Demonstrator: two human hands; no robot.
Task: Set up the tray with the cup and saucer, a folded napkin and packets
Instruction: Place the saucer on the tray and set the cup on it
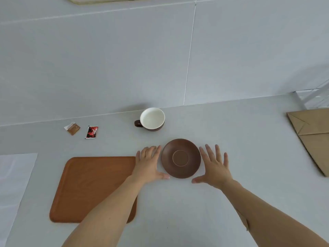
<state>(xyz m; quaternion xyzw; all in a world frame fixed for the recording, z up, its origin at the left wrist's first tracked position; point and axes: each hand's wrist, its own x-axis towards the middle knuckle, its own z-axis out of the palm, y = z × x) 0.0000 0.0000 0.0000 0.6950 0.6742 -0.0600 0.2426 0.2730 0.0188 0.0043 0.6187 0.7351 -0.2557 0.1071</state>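
We see the brown saucer (181, 158) with its ringed centre on the bench (231, 139), beside the wooden tray (92, 184). Our left hand (148, 164) and right hand (214, 166) flank it, fingers spread; contact seems likely but unclear.

napkin (14, 179) cropped, tray (85, 184) partly hidden
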